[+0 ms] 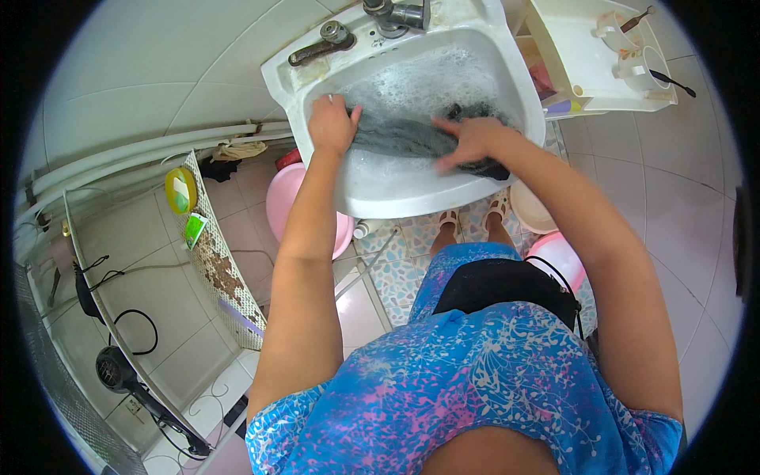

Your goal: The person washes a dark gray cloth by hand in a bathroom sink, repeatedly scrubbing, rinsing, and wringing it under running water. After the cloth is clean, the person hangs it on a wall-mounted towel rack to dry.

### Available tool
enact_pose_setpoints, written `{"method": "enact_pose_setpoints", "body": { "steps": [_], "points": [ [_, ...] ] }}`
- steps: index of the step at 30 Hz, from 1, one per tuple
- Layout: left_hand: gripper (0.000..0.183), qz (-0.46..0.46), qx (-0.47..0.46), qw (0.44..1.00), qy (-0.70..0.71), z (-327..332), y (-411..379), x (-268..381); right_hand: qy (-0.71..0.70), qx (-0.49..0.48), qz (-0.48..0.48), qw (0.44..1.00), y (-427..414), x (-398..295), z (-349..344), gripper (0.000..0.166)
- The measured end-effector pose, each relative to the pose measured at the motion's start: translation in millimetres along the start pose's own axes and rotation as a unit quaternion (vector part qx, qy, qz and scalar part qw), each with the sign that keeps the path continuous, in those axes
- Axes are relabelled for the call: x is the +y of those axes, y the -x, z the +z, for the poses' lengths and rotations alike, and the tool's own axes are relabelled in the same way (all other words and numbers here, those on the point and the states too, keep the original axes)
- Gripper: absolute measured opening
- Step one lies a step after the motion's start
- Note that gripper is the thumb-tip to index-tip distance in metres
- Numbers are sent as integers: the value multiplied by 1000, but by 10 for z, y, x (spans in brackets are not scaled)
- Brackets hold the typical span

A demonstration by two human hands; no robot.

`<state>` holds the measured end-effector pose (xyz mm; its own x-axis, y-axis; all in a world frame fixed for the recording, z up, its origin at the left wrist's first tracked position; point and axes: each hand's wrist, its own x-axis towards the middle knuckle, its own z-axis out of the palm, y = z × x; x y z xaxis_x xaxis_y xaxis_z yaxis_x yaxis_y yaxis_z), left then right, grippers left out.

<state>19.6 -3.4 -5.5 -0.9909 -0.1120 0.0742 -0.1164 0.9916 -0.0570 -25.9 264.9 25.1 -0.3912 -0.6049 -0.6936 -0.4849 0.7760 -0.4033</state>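
A wet dark grey garment (404, 138) stretches across a white ceramic washbasin (404, 208), its black end (493, 170) lying towards the right side. Foamy water (427, 80) fills the basin's far part. At the basin's left wall, my left hand (332, 126) is closed on the garment's left end. My right hand (478, 139) is over the garment's right part, thumb and fingers spread and slightly blurred; whether it touches the fabric is unclear. Behind them stand a metal tap (392, 21) and a lever handle (323, 44) on the basin's back ledge.
A white shelf unit (585, 53) with two cups holding brushes stands right of the basin. Pink basins (285, 199) and a cream tub (530, 208) sit below. On the left are a rusty perforated rack (217, 261), white pipes (148, 148) and a black hair dryer (119, 371).
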Motion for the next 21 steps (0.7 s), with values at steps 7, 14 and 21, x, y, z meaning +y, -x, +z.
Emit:
{"method": "enact_pose_setpoints", "body": {
  "steps": [7,14,21],
  "points": [
    [27,-97,-80,982,141,68,-34,-30,263,170,-154,937,-3,-144,349,72],
    [22,-159,-18,902,402,-407,605,751,81,96,-53,991,20,-311,305,47],
    [26,-103,-78,978,167,401,420,1009,94,98,-131,982,-136,-170,460,37]
  ]
}}
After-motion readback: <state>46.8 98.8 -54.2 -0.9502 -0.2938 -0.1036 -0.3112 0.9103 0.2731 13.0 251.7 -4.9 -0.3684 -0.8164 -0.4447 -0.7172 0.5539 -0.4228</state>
